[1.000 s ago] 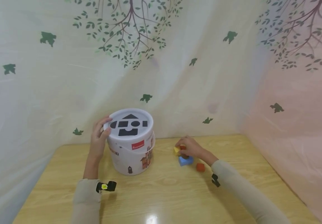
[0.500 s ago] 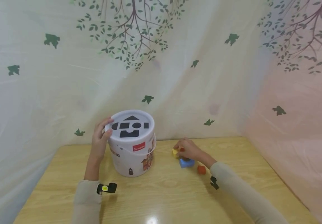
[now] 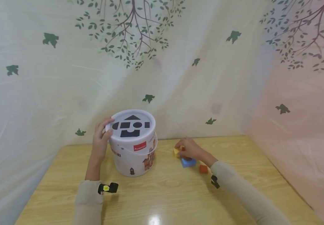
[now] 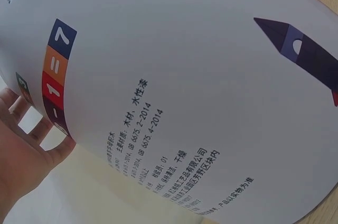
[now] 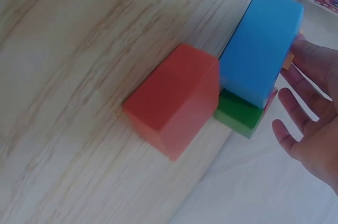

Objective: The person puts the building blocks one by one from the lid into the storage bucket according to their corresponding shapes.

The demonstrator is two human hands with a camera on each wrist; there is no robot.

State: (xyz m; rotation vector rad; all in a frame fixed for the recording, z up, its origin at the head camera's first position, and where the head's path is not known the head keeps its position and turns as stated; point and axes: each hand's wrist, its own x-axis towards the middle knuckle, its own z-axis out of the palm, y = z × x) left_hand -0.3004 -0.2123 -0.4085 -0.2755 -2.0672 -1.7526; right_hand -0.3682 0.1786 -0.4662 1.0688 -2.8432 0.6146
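Note:
My left hand (image 3: 101,139) grips the lid edge of a white toy-block bucket (image 3: 131,161), fingers over the rim. In the left wrist view, its fingertips meet the bucket's edge beside printed numbers. My right hand (image 3: 191,149) pinches a small yellow block (image 3: 176,152) between thumb and index finger; the other fingers are loosely extended. Below that hand lies a blue block (image 3: 188,162), with something dark at its back that I cannot identify. Partly hidden behind it is a red piece (image 3: 183,149). The right wrist view also shows a green block (image 5: 240,112) against the blue one.
A separate red block (image 3: 203,169) lies closest to the right sleeve. The bucket's lid has black shape prints, and its white handle (image 3: 156,143) hangs at the right side. The wooden table (image 3: 156,197) ends at a printed cloth backdrop (image 3: 179,93).
Both hands keep almost the same places, and the bucket and blocks stay put. The head view shifts slightly.

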